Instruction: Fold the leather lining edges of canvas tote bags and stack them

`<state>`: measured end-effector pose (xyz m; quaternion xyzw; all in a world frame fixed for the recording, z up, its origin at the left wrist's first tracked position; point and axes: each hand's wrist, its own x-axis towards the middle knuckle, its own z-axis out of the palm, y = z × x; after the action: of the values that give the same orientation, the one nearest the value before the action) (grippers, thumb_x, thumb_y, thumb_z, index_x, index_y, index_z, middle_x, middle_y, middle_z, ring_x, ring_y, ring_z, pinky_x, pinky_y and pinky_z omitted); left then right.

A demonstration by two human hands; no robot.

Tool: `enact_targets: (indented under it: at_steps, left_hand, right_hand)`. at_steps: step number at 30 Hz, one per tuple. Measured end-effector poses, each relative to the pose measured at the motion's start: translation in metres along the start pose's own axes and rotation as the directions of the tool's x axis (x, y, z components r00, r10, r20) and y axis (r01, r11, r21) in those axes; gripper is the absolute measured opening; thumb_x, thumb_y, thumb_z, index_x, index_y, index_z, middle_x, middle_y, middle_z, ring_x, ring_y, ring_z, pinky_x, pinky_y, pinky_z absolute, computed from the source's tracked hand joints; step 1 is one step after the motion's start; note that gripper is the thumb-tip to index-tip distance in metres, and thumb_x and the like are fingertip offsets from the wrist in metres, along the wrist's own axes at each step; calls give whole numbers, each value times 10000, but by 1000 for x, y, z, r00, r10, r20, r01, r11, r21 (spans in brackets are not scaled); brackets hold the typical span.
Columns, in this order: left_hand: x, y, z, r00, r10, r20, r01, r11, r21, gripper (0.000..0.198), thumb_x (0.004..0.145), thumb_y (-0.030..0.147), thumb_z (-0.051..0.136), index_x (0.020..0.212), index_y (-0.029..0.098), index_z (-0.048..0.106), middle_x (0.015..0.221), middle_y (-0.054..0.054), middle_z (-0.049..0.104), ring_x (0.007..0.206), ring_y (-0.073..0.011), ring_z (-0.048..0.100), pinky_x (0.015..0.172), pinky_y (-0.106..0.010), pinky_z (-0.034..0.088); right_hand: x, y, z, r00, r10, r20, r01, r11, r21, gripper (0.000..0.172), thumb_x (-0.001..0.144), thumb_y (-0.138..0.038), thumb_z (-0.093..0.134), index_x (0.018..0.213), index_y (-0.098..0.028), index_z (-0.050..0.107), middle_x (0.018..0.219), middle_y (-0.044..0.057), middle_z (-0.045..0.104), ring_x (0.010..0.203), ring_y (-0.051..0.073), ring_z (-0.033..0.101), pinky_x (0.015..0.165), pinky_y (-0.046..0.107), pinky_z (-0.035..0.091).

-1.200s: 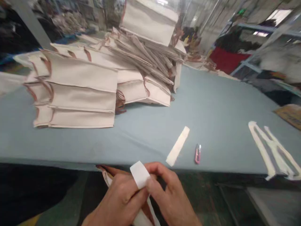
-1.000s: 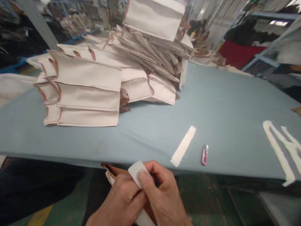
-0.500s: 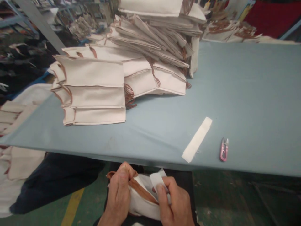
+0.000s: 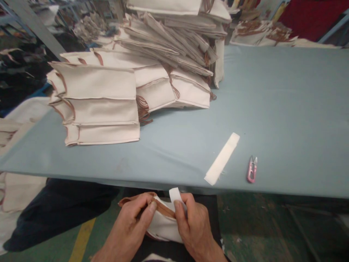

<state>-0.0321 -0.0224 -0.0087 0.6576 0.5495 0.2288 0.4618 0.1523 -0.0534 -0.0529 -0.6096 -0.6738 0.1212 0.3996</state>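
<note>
While your two hands work low in front of you, the cream cloth bag (image 4: 163,228) sits between them, just this side of the table (image 4: 286,127), above something dark that may be your lap. Your left hand (image 4: 132,218) has its thumb and fingers pinched tight on the brown trim (image 4: 165,210). Your right hand (image 4: 197,222) has its thumb bent down on a white slip (image 4: 175,195), with fingers curled behind it, and it covers the bag's other end; you cannot tell how those hidden fingertips grip. Having a hand at each end probably keeps the trim straight and easy to see. One end of the slip pokes up past your thumb. The table's near edge is close in front of your knuckles, so pushing forward could bump it. Up there, a cream cloth strip (image 4: 222,159) lies slantwise, and pink thread snips (image 4: 252,170) lie just right of it, tips away from you, perhaps for easy reach. Farther left, cream bags (image 4: 102,83) overlap in rows, maybe to save space, with brown cords (image 4: 144,111) at their right end. Your right arm has more room to swing than your left, which has dark cloth (image 4: 54,214) beside it.
</note>
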Motion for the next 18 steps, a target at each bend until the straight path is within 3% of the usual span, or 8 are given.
enact_targets:
  at_steps: [4, 8, 13, 18]
  left_hand:
    - [2, 1, 3, 998, 45, -40, -44, 999, 17, 392, 1066, 390, 465, 745, 215, 607, 718, 17, 643, 662, -152, 597, 620, -213, 454]
    - [12, 9, 4, 996, 72, -54, -72, 997, 0, 387, 1044, 375, 482, 721, 209, 618, 683, 18, 638, 629, -148, 589, 588, -218, 433]
    - [15, 16, 2, 993, 89, -76, -98, 988, -116, 346, 996, 352, 530, 701, 202, 629, 673, 12, 650, 601, -148, 583, 558, -212, 445]
    - [13, 14, -2, 993, 90, -70, -102, 975, -196, 365, 991, 380, 540, 699, 197, 661, 667, 1, 661, 585, -151, 590, 528, -208, 441]
  right_hand:
    - [7, -9, -21, 1000, 22, 15, -24, 991, 129, 381, 1122, -340, 429, 823, -217, 631, 718, 15, 707, 615, 161, 681, 612, 253, 475]
    - [12, -28, -43, 963, 195, 185, -237, 941, 240, 285, 1071, -375, 528, 894, -255, 716, 642, -37, 672, 561, 134, 625, 512, 215, 421]
    - [26, -36, -38, 886, 281, 370, -379, 898, 226, 305, 1029, -368, 538, 807, -228, 696, 624, -44, 664, 537, 122, 596, 510, 208, 403]
    - [34, -40, -30, 902, 262, 342, -334, 927, 170, 322, 1004, -376, 574, 739, -217, 664, 561, -49, 624, 472, 110, 565, 467, 205, 370]
